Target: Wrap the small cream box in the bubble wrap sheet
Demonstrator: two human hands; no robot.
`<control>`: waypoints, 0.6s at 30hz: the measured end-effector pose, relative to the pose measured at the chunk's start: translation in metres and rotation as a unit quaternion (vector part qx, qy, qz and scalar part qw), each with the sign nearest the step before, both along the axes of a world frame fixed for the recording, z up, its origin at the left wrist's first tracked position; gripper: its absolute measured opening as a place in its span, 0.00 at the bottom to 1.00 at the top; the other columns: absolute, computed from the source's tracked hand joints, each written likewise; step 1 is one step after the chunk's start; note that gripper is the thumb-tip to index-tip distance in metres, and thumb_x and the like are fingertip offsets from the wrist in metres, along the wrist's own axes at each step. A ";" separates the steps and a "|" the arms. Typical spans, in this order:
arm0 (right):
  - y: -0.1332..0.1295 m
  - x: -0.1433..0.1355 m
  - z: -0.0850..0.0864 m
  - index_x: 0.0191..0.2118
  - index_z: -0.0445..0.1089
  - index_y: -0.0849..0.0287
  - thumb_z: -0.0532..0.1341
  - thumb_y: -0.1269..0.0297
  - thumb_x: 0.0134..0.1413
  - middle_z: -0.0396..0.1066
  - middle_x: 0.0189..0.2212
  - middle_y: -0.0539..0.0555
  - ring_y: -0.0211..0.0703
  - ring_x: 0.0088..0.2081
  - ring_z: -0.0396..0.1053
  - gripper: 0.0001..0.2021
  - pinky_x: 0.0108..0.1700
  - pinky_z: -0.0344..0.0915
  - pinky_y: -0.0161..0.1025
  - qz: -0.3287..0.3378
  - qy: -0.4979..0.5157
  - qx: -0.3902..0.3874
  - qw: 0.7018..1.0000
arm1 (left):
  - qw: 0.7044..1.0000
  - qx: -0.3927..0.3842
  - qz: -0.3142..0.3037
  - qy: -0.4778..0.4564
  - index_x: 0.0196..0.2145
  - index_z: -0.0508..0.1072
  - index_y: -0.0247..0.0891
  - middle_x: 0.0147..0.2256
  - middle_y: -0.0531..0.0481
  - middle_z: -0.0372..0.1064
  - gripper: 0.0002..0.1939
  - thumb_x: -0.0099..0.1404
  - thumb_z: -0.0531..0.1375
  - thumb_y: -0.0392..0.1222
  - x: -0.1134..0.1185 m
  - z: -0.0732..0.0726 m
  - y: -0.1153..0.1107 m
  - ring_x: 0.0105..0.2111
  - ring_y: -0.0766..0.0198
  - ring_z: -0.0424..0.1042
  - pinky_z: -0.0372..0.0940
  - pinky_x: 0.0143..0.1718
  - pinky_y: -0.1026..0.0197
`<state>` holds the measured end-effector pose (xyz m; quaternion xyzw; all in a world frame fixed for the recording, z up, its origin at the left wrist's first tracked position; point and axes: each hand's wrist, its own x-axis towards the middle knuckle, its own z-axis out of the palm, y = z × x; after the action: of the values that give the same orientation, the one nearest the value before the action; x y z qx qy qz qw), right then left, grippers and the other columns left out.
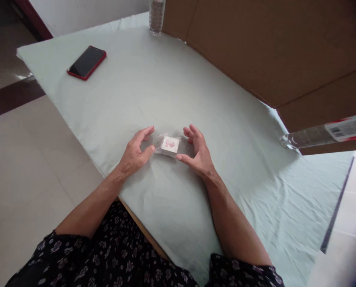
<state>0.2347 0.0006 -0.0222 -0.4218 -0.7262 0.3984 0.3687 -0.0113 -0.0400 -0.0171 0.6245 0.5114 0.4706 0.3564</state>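
A small white box with red print (170, 144), in a clear plastic wrapper, lies on the pale green tablecloth (178, 95) between my hands. My left hand (136, 150) is beside its left end, fingers apart, the thumb tip close to the wrapper. On the other side, my right hand (198, 150) is curved with its thumb and fingers spread; the thumb tip is near the box's lower right corner. Whether either thumb touches the wrapper, I cannot tell. Neither hand grips the box.
Toward the far left of the table lies a phone in a red case (87, 63). Behind stands a large brown cardboard panel (255, 48), with a clear bottle (156, 18) at its left end and a labelled clear bottle (324, 133) at its right. The table edge runs along my left.
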 end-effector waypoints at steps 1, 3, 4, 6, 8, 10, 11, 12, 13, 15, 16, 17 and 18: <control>0.001 0.002 -0.001 0.73 0.47 0.45 0.70 0.32 0.44 0.56 0.71 0.62 0.62 0.70 0.56 0.56 0.69 0.56 0.63 -0.002 0.003 -0.006 1.000 | 0.999 0.016 0.003 0.035 0.65 0.64 0.40 0.63 0.39 0.66 0.30 0.67 0.60 0.42 0.000 0.001 -0.001 0.65 0.48 0.64 0.62 0.65 0.42; 0.001 0.003 -0.002 0.73 0.46 0.45 0.70 0.32 0.42 0.56 0.71 0.62 0.63 0.71 0.55 0.57 0.70 0.54 0.63 -0.003 0.000 -0.008 1.000 | 0.994 0.046 -0.002 0.098 0.67 0.61 0.40 0.65 0.39 0.63 0.31 0.67 0.59 0.41 -0.001 0.001 -0.003 0.68 0.47 0.59 0.58 0.68 0.41; 0.001 0.003 -0.003 0.73 0.46 0.45 0.70 0.32 0.42 0.56 0.71 0.62 0.63 0.71 0.55 0.57 0.70 0.53 0.64 -0.003 -0.006 -0.007 1.000 | 0.991 0.056 -0.009 0.120 0.68 0.60 0.40 0.66 0.39 0.62 0.32 0.67 0.58 0.40 -0.001 0.001 -0.003 0.69 0.47 0.58 0.57 0.68 0.40; -0.001 0.000 -0.004 0.73 0.47 0.46 0.71 0.32 0.42 0.57 0.70 0.62 0.64 0.70 0.56 0.57 0.70 0.52 0.65 -0.003 -0.020 -0.006 1.000 | 0.988 0.060 -0.023 0.139 0.69 0.56 0.40 0.66 0.38 0.62 0.33 0.69 0.56 0.40 0.000 0.000 -0.004 0.69 0.48 0.58 0.56 0.69 0.40; -0.003 -0.002 -0.003 0.73 0.48 0.46 0.71 0.33 0.43 0.61 0.68 0.62 0.64 0.68 0.59 0.56 0.70 0.53 0.65 -0.004 -0.036 -0.006 0.999 | 0.989 0.042 -0.024 0.139 0.71 0.53 0.40 0.65 0.37 0.64 0.33 0.70 0.54 0.40 0.001 -0.002 -0.004 0.66 0.49 0.62 0.57 0.68 0.39; -0.005 -0.004 -0.001 0.73 0.49 0.46 0.72 0.34 0.43 0.65 0.65 0.61 0.64 0.66 0.62 0.55 0.69 0.53 0.66 -0.001 -0.048 -0.004 0.999 | 0.991 0.020 -0.014 0.131 0.72 0.50 0.39 0.62 0.36 0.67 0.34 0.71 0.53 0.41 0.002 -0.004 -0.004 0.63 0.49 0.66 0.58 0.67 0.39; -0.005 -0.005 0.000 0.73 0.50 0.46 0.72 0.34 0.42 0.67 0.64 0.61 0.63 0.65 0.63 0.55 0.69 0.53 0.66 0.001 -0.048 -0.005 0.999 | 0.992 0.012 -0.008 0.127 0.72 0.50 0.38 0.61 0.35 0.69 0.34 0.72 0.53 0.42 0.002 -0.004 -0.004 0.62 0.49 0.67 0.59 0.66 0.39; -0.006 -0.005 0.001 0.72 0.51 0.46 0.71 0.33 0.43 0.67 0.64 0.61 0.63 0.64 0.64 0.54 0.69 0.53 0.65 0.003 -0.040 -0.010 0.999 | 0.992 0.008 0.000 0.124 0.72 0.50 0.38 0.59 0.36 0.70 0.33 0.72 0.52 0.42 0.003 -0.005 -0.004 0.61 0.50 0.68 0.59 0.65 0.39; -0.006 -0.005 0.002 0.72 0.52 0.45 0.69 0.32 0.45 0.67 0.64 0.61 0.62 0.64 0.65 0.52 0.69 0.54 0.64 0.004 -0.021 -0.017 1.000 | 0.992 0.008 0.009 0.122 0.72 0.50 0.38 0.58 0.36 0.71 0.33 0.73 0.52 0.42 0.003 -0.006 -0.003 0.61 0.50 0.69 0.60 0.65 0.40; -0.006 -0.003 0.002 0.71 0.54 0.45 0.62 0.31 0.53 0.66 0.65 0.60 0.59 0.64 0.65 0.45 0.68 0.57 0.62 -0.011 0.035 -0.034 0.999 | 0.991 0.017 0.027 0.132 0.71 0.53 0.39 0.57 0.38 0.73 0.31 0.73 0.51 0.42 0.003 -0.008 -0.003 0.60 0.51 0.70 0.60 0.65 0.41; -0.005 -0.001 0.002 0.70 0.56 0.45 0.58 0.32 0.58 0.66 0.65 0.59 0.57 0.64 0.65 0.40 0.68 0.58 0.61 -0.030 0.057 -0.039 0.997 | 0.989 0.023 0.036 0.144 0.70 0.55 0.39 0.57 0.39 0.73 0.30 0.73 0.51 0.42 0.002 -0.009 -0.003 0.60 0.51 0.69 0.60 0.65 0.41; -0.002 0.001 0.000 0.68 0.57 0.46 0.55 0.33 0.62 0.67 0.64 0.59 0.55 0.65 0.65 0.36 0.68 0.58 0.60 -0.058 0.069 -0.039 0.995 | 0.985 0.027 0.044 0.163 0.69 0.58 0.39 0.58 0.39 0.72 0.29 0.72 0.51 0.42 0.000 -0.011 -0.003 0.61 0.51 0.68 0.59 0.66 0.41; 0.000 0.005 -0.003 0.67 0.59 0.48 0.53 0.35 0.64 0.68 0.63 0.59 0.54 0.64 0.65 0.33 0.68 0.58 0.60 -0.089 0.066 -0.034 0.993 | 0.980 0.029 0.052 0.187 0.68 0.60 0.38 0.60 0.39 0.71 0.28 0.72 0.51 0.42 -0.002 -0.011 -0.003 0.63 0.49 0.66 0.57 0.67 0.40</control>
<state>0.2395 0.0009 -0.0248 -0.4697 -0.6458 0.4152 0.4358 -0.0130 -0.0431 -0.0285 0.6845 0.5868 0.3777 0.2110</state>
